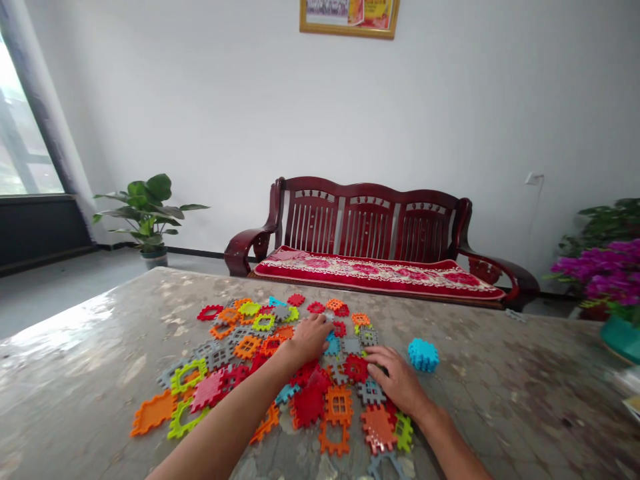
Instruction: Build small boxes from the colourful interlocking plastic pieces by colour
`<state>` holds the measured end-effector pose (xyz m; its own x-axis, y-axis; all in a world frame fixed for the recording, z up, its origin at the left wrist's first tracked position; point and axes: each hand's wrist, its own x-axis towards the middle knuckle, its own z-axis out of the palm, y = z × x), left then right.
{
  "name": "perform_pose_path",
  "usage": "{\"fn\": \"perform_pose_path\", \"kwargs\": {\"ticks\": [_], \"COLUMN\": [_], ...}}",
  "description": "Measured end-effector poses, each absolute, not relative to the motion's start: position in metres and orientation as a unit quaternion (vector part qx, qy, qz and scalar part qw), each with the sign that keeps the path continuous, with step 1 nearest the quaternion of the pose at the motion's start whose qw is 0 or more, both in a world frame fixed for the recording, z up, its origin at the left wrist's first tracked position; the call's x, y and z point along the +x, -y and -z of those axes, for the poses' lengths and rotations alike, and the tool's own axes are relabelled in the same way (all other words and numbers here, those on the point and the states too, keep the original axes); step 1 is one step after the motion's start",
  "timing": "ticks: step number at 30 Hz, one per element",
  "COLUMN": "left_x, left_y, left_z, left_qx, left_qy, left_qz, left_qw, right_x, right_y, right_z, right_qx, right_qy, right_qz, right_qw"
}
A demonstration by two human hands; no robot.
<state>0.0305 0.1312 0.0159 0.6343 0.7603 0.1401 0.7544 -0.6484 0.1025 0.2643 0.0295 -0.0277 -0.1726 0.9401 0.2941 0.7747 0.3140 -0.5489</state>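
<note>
The one camera sits on the person's head at the near side of the table [500,387], looking forward and down across its top, so the left hand [313,337] and right hand [397,381] show close by, low in the middle of the view. It faces the wooden bench [370,223] nearly straight on, over there well back against the wall [225,100]. Its view spreads wide, from the window [23,133] at far left to the purple flowers [617,270] at far right, cutting off the top of the framed picture [349,17].
</note>
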Motion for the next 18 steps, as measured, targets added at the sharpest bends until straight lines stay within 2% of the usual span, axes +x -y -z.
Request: {"fn": "perform_pose_path", "kwargs": {"ticks": [6,9,10,13,15,18], "left_x": [0.024,0.021,0.022,0.027,0.033,0.043], "left_y": [-0.136,-0.132,-0.13,-0.126,-0.123,-0.112], "left_z": [-0.012,-0.017,-0.019,-0.019,-0.016,-0.01], "left_qx": [0.892,0.873,0.852,0.734,0.675,0.643], "left_qy": [-0.439,-0.453,-0.464,-0.485,-0.482,-0.459], "left_qz": [-0.106,-0.178,-0.231,-0.37,-0.38,-0.356], "left_qw": [0.009,0.023,0.069,0.3,0.41,0.499], "right_x": [0.263,0.264,0.263,0.261,0.258,0.251], "right_y": [-0.029,-0.029,-0.028,-0.025,-0.023,-0.02], "right_z": [0.027,0.026,0.026,0.023,0.02,0.017], "right_qx": [-0.577,-0.577,-0.576,-0.569,-0.569,-0.573], "right_qy": [0.746,0.748,0.751,0.765,0.767,0.75], "right_qz": [-0.135,-0.134,-0.132,-0.11,-0.085,-0.057], "right_qw": [0.304,0.3,0.296,0.281,0.284,0.326]}}
